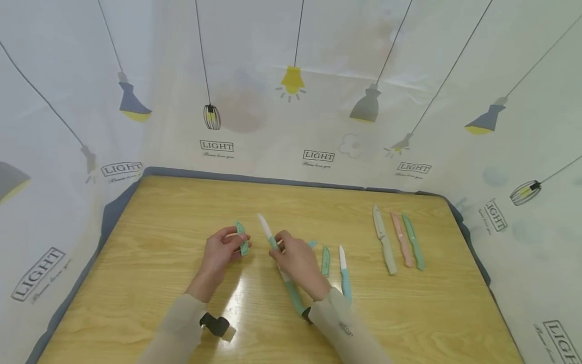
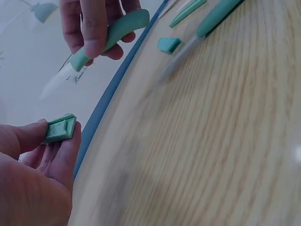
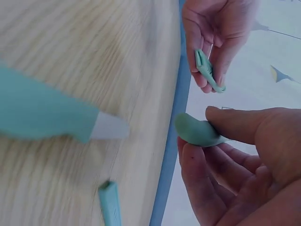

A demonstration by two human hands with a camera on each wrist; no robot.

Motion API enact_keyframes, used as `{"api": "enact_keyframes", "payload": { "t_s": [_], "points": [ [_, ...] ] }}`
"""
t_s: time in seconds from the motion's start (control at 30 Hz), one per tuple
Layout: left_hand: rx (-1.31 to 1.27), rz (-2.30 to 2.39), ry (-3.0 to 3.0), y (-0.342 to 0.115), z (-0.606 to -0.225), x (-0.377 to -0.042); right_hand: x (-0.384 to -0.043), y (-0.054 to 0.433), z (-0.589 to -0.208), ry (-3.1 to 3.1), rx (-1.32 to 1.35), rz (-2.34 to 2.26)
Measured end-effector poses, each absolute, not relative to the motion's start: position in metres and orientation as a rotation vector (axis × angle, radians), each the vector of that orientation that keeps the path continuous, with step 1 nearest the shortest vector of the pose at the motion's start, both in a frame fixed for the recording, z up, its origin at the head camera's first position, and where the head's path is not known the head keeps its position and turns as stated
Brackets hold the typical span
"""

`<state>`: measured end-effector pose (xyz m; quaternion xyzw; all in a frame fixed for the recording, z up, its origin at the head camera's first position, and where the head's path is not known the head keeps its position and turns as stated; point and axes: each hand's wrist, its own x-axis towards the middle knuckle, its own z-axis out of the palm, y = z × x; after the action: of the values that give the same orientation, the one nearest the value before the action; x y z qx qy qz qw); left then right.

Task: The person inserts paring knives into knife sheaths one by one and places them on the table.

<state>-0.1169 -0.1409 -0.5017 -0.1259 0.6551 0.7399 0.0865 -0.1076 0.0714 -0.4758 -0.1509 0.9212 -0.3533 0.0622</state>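
Note:
My left hand [image 1: 217, 254] pinches a small green knife sheath [image 1: 242, 239] between thumb and fingers; its end faces the camera in the left wrist view [image 2: 61, 130]. To its right, my right hand [image 1: 297, 259] grips the green handle [image 3: 200, 132] of a paring knife [image 1: 265, 226], whose white blade points away and a little left. Sheath and blade are apart. Under the right forearm lies another green-handled knife [image 1: 294, 298], partly covered. Just right of that hand are a green sheath [image 1: 326, 261], a blue-handled knife [image 1: 346, 283] with bare white blade, and a mostly hidden blue sheath [image 1: 312, 243].
Further right on the wooden table [image 1: 159, 222], a beige knife [image 1: 384, 240], a pink knife [image 1: 401, 240] and a green knife [image 1: 413, 242] lie side by side. A lamp-printed curtain [image 1: 254, 167] surrounds the table's back and sides.

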Motion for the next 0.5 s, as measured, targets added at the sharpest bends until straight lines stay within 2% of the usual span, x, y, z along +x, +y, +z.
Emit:
{"api": "enact_keyframes", "payload": {
  "t_s": [0.27,0.5],
  "points": [
    [-0.396,2.220,1.875,-0.117,-0.506,-0.118,-0.092,0.099,-0.473,2.883,-0.548,-1.079],
    [-0.405,2.236,1.815,-0.098,-0.506,-0.118,-0.079,0.118,-0.472,2.833,-0.460,-1.160]
  ]
}}
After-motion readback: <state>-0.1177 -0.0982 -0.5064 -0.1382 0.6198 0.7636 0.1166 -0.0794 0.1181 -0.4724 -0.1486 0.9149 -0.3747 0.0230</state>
